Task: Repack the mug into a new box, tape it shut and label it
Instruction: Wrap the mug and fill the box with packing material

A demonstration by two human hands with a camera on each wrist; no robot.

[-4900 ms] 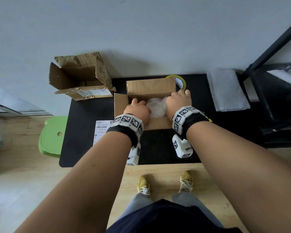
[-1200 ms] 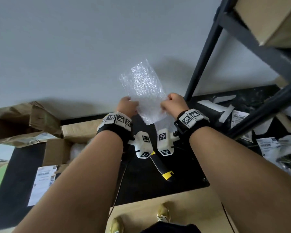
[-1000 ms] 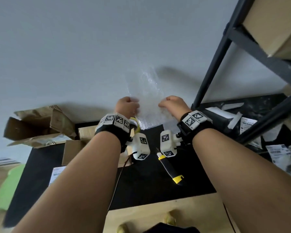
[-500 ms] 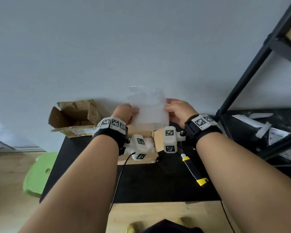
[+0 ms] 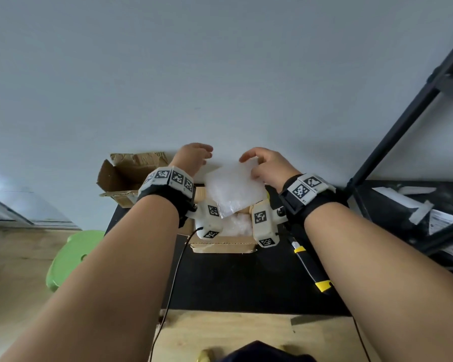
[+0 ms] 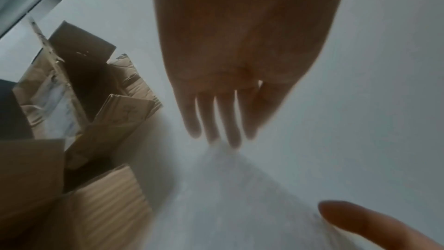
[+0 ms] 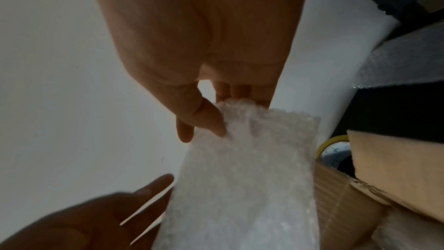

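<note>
Open box (image 5: 224, 247) with white padding inside; second, torn box (image 5: 120, 176) behind; right hand (image 5: 268, 165) pinching one bubble-wrap sheet (image 5: 233, 189), left hand (image 5: 192, 156) spread, loose

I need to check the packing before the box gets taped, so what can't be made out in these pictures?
- Mug: unseen in every view; the bubble wrap sheet and wrist cameras cover the open box.
- Tape roll: only a sliver in the right wrist view, behind a box flap.
- Left hand: left wrist view is blurred, so contact with the sheet is unclear.
- Utility knife: partly hidden by the right forearm in the head view.
</note>
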